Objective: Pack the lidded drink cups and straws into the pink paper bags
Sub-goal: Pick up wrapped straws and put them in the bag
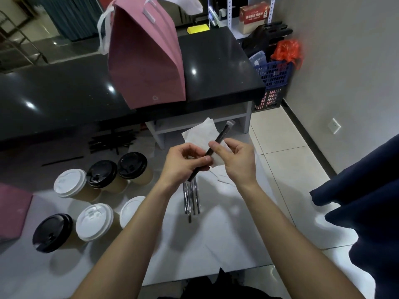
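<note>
- Left hand (183, 162) curled round the lower part of a black wrapped straw (212, 147), thumb and fingers pinching it together with a white napkin (199, 134).
- Right hand (235, 158) pinching the same straw higher up, thumb tip on the shaft, napkin edge caught behind the fingers.
- Straw held in mid-air above the white worktop (226, 234); long axis tilted, low end near-left, clear wrapper tip up and far-right.
- Directly below the hands: small bundle of wrapped straws (191, 199) lying on the worktop, long axes running near-to-far.
- Left of the hands: six lidded paper cups (95, 221) in two rows, three black lids, three white; none yet in a bag.
- Far-left of the cups: loose pile of black straws (112, 141) beside the counter base.
- Pink paper bag (146, 61) standing upright on the black counter (54, 93), far from the hands and slightly left, white handles up; whether its mouth is open cannot be told.
- Second pink bag (13, 210) flat at the left edge.
- Judgement: straw and napkin being paired as one set; next move likely a reach far and upward to the bag mouth, either hand about equally near.
- Risk: napkin slipping off the straw in transfer.
</note>
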Motion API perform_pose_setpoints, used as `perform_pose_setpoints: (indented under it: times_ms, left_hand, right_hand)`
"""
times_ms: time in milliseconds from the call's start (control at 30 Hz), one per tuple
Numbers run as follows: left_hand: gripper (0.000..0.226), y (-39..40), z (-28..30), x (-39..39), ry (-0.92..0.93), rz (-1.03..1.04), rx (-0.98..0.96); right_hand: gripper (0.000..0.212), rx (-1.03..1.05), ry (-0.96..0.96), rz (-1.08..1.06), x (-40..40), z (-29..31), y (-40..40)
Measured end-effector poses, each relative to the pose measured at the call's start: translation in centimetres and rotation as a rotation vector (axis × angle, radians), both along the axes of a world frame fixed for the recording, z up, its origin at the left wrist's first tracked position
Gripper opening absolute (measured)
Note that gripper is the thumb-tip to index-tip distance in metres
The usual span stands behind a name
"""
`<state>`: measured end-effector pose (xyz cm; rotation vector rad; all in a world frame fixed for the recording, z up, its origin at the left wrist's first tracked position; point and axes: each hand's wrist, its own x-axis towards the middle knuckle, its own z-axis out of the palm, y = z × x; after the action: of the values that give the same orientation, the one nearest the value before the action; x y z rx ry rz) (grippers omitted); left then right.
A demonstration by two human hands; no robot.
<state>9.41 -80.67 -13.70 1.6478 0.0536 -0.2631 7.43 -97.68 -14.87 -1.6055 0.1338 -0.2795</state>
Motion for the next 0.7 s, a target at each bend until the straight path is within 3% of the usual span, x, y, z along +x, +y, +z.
perform_pose_setpoints:
  times_ms: [100, 200, 367, 467, 700]
  left_hand:
    - [0.024, 1.9, 0.7, -0.3, -0.067, 0.004, 0.045]
    - [0.029, 5.0, 1.8, -0.6, -0.221, -0.016, 0.237]
    - [0.020, 14.0, 5.2, -1.2, -0.495, -0.005, 0.809]
    - [0.023, 19.8, 7.2, -2.2, -0.550, -0.024, 1.074]
    - [0.034, 32.9, 8.9, -5.7, -0.539, -0.108, 1.217]
  right_hand:
    - [0.058, -0.030, -0.001, 0.018, -0.1, 0.7, 1.5]
    - [0.028, -0.129, -0.030, 0.086, 0.3, 2.4, 2.6]
    - [0.016, -0.736, -0.312, 0.205, 1.3, 6.7, 5.8]
    - [0.015, -0.914, -0.361, 0.296, 1.7, 8.3, 9.9]
    - [0.015, -1.033, -0.442, 0.291, -0.9, 11.0, 22.4]
